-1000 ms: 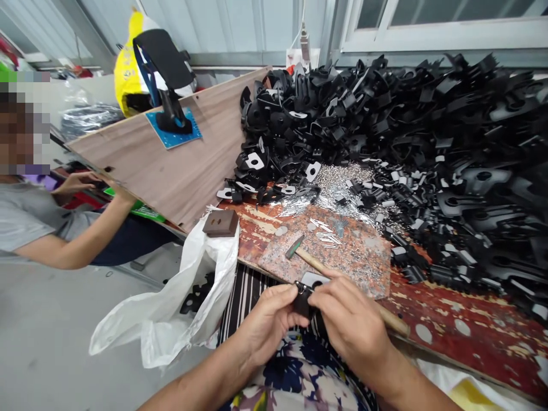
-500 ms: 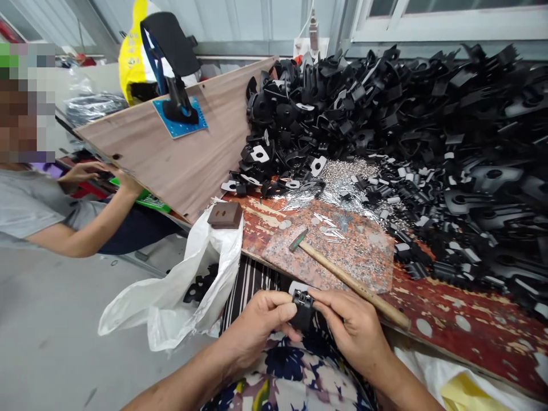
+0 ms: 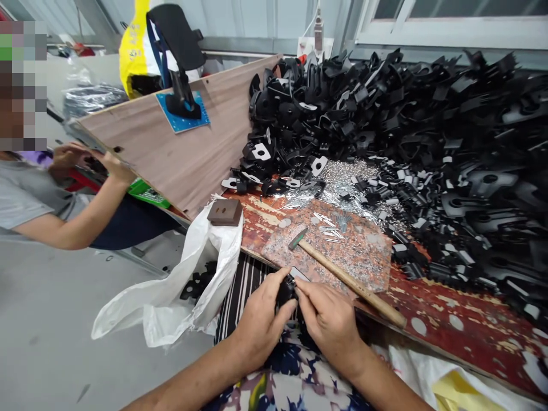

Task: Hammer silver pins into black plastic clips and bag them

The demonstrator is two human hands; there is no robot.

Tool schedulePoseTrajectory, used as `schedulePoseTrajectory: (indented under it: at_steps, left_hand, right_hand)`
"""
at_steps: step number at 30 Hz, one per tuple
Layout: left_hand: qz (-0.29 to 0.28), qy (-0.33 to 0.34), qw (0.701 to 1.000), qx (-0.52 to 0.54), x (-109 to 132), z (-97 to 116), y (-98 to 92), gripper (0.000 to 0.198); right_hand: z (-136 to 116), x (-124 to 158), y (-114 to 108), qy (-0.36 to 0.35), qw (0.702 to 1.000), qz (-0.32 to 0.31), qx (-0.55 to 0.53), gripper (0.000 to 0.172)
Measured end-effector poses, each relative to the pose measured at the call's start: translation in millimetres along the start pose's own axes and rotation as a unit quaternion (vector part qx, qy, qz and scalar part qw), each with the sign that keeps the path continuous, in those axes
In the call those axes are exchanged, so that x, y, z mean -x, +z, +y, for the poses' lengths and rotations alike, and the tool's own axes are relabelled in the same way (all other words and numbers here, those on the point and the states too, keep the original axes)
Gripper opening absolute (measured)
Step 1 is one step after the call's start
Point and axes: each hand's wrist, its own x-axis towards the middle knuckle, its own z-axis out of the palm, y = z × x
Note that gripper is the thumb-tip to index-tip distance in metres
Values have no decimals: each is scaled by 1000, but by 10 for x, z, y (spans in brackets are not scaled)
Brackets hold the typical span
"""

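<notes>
Over my lap, at the front edge of the bench, I hold a small black plastic part (image 3: 286,290) with a pale flat piece at its top. My left hand (image 3: 263,314) grips it from the left, thumb and fingers around its side. My right hand (image 3: 327,311) pinches its upper right side with the fingertips; anything small in that pinch is hidden. Just beyond my hands, a hammer (image 3: 342,275) with a wooden handle lies across a speckled stone slab (image 3: 282,251). Several thin metal pins (image 3: 329,228) lie on the slab.
Black plastic parts (image 3: 385,114) are heaped along the back and right of the bench, beside shiny metal pieces (image 3: 349,174). A brown block (image 3: 225,212) rests on a white sack (image 3: 171,319) at left. Behind a wooden board (image 3: 171,154), a co-worker's arm (image 3: 81,222) shows.
Both my hands have shifted slightly left and up with the black part, which has turned and is now more covered by my fingers. The co-worker's hands have moved a little.
</notes>
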Motion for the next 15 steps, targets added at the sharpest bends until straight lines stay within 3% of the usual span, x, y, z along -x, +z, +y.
schedulePoseTrajectory:
  at_steps: [3, 5, 7, 10, 15]
  left_hand:
    - [26, -19, 999, -8, -115, -22, -146, 42]
    - [50, -76, 996, 13, -233, -58, -251, 37]
    - [56, -143, 987, 56, -359, -134, -301, 36]
    - [48, -182, 978, 86, -510, -290, -249, 37]
    - [52, -189, 979, 53, -576, -428, -91, 48]
  right_hand:
    - [114, -99, -130, -7, 998, -54, 10, 28]
    - [294, -153, -298, 17, 991, -80, 102, 27]
    - [517, -167, -451, 50, 966, -103, 233, 21]
    - [786, -92, -554, 62, 933, -161, 317, 22]
    - [814, 55, -589, 105, 936, -193, 275, 17]
